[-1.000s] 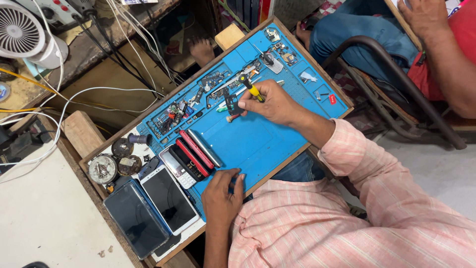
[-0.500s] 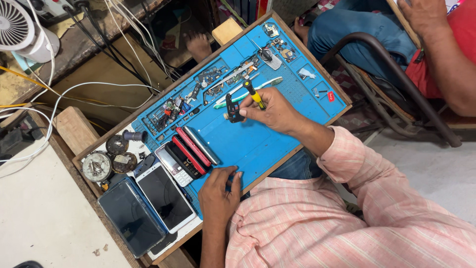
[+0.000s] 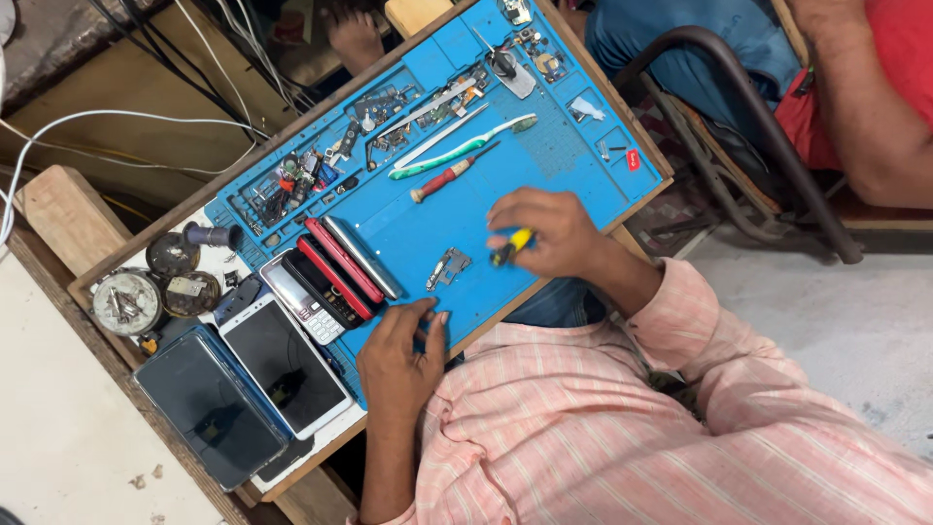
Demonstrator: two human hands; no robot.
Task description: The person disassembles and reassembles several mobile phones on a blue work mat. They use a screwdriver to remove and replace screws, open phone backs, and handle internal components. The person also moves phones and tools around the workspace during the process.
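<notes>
My right hand point(image 3: 546, 231) is closed around a small tool with a yellow and black handle point(image 3: 512, 245), held low over the blue work mat point(image 3: 544, 146). Just left of the tool lies a small metal phone part point(image 3: 447, 266) on the mat. My left hand point(image 3: 400, 358) rests on the mat's near edge, fingers bent, pressing on something dark that I cannot make out. A red-handled screwdriver point(image 3: 447, 178) and a green and white toothbrush point(image 3: 457, 151) lie farther up the mat.
A keypad phone point(image 3: 301, 297) and red and silver phone shells point(image 3: 345, 258) lie left of my left hand. Two smartphones point(image 3: 282, 365) sit at the board's left end beside round tins point(image 3: 126, 301). Small parts fill the mat's far trays point(image 3: 321, 170). Another person sits on a chair point(image 3: 739, 107) at right.
My right hand has come back from the far tray area toward the mat's near edge, still holding the yellow-handled tool. A small metal part now lies beside it. The camera view shifted.
</notes>
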